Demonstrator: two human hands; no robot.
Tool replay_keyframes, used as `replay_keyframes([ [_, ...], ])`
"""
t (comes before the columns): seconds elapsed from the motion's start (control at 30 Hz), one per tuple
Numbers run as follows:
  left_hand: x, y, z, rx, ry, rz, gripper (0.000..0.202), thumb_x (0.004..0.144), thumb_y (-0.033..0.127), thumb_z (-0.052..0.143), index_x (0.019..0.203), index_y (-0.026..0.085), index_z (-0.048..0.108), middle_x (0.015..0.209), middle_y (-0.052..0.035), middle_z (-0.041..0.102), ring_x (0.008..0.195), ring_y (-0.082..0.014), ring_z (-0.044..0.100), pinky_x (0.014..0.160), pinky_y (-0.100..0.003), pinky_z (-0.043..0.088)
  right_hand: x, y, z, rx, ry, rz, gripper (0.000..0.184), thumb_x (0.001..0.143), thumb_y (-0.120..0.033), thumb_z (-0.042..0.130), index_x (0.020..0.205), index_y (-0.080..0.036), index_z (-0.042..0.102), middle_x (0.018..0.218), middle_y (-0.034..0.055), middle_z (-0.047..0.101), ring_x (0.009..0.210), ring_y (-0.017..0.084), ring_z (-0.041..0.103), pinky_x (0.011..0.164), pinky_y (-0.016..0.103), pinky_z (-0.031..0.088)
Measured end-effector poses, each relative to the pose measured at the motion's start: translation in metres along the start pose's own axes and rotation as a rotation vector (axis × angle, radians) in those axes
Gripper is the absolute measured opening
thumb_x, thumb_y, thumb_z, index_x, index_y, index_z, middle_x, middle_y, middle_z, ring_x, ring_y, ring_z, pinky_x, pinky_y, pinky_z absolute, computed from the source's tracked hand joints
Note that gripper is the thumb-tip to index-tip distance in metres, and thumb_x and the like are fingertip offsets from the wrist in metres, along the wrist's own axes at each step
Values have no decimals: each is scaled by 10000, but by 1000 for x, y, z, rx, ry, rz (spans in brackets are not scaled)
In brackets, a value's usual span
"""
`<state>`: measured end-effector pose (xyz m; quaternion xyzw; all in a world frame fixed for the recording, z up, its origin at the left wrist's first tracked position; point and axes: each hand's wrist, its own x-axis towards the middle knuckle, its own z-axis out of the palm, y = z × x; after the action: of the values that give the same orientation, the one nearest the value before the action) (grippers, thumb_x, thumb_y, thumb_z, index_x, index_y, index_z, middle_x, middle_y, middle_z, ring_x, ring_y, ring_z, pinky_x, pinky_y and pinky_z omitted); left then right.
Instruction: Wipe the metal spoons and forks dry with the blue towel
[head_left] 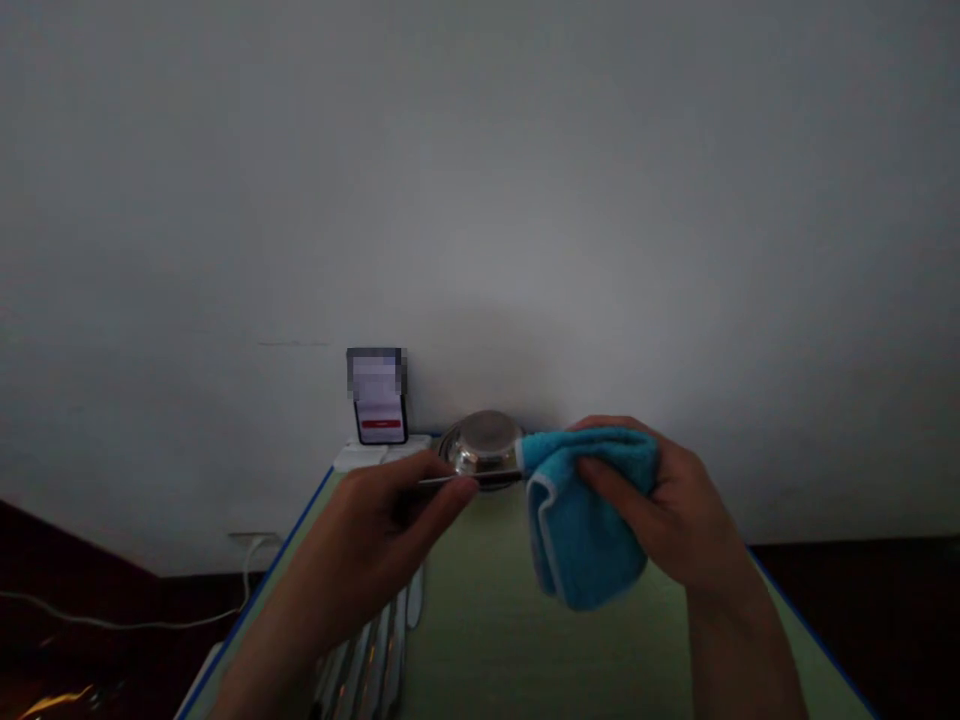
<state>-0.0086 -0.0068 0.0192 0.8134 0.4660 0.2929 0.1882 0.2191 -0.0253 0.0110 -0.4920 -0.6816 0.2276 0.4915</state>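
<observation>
My left hand (390,520) is closed on a thin, straight metal table knife (495,475), seen nearly edge-on and held level above the table. My right hand (667,500) grips a folded blue cloth (589,540) with pale edging. The knife's far end runs into the cloth and is hidden there. Below my left forearm, several metal table knives (379,650) lie side by side on the table, partly covered by the arm.
Upside-down shiny metal bowls (487,440) sit at the table's back edge, against the wall. A phone (380,400) stands upright on a white object (360,456) at the back left. The green tabletop (480,620) has blue edges. A white cable (150,626) runs to the wall at left.
</observation>
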Motion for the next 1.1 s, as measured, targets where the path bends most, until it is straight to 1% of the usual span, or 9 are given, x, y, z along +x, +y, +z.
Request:
replay_keyframes([
  [0.07, -1, -5, -5, -1, 15, 0, 269, 826, 377, 492, 694, 163, 588, 507, 47, 470, 457, -82, 432, 418, -173, 323, -1, -3, 0, -27, -87, -70, 211, 814, -259, 558, 1020, -284, 595, 956, -18, 667, 849, 144, 622, 726, 243, 488],
  [0.13, -1, -7, -8, -6, 28, 11, 254, 814, 368, 513, 682, 165, 591, 498, 50, 468, 447, -78, 428, 410, -166, 324, -1, -6, 1, -47, -123, -108, 228, 819, -237, 553, 1034, -299, 589, 975, -32, 670, 868, 131, 621, 739, 225, 481],
  [0.3, -1, -6, -7, -6, -1, 80, 199, 781, 351, 568, 705, 173, 618, 520, 48, 516, 455, -74, 440, 421, -161, 337, -1, -7, 3, -129, -81, -121, 182, 796, -281, 594, 975, -291, 620, 936, -41, 692, 831, 129, 640, 721, 213, 480],
  [0.4, -1, -6, -7, 20, -17, 81, 238, 807, 356, 530, 686, 175, 628, 511, 42, 522, 459, -78, 451, 429, -166, 337, 0, -8, 5, -159, -67, -131, 173, 809, -299, 576, 975, -290, 624, 938, -40, 700, 843, 137, 647, 714, 219, 479],
  [0.57, -5, -10, -15, 91, 10, 60, 359, 811, 405, 505, 557, 163, 580, 434, 48, 435, 408, -74, 399, 392, -171, 294, -1, -8, 15, -286, -40, -124, 181, 848, -339, 503, 950, -250, 622, 882, -6, 707, 766, 174, 655, 699, 297, 460],
  [0.67, -7, -12, -18, 87, 47, 67, 348, 803, 408, 522, 564, 164, 587, 424, 51, 435, 396, -70, 388, 383, -169, 288, -1, -6, 20, -330, -34, -89, 197, 847, -367, 488, 925, -244, 621, 846, 4, 704, 730, 192, 645, 690, 336, 447],
  [0.77, -8, -12, -18, 68, 85, 83, 308, 802, 404, 533, 626, 167, 622, 455, 44, 494, 418, -75, 430, 403, -167, 320, -1, -3, 20, -300, -43, -25, 203, 820, -405, 520, 932, -264, 615, 869, 0, 697, 775, 198, 634, 691, 330, 452],
  [0.9, -8, -12, -15, 67, 140, 124, 265, 798, 376, 555, 648, 174, 637, 472, 47, 522, 424, -69, 450, 415, -160, 339, -1, -4, 16, -180, -148, -20, 203, 794, -385, 573, 980, -303, 586, 946, -36, 676, 843, 151, 620, 710, 252, 468],
  [1.1, -8, -11, -16, 46, 222, 225, 185, 778, 318, 601, 661, 180, 640, 478, 60, 547, 403, -51, 455, 405, -138, 348, -5, -3, 13, -91, -227, -42, 450, 811, -277, 574, 1217, -406, 430, 1138, -81, 601, 977, 101, 574, 826, 208, 445],
])
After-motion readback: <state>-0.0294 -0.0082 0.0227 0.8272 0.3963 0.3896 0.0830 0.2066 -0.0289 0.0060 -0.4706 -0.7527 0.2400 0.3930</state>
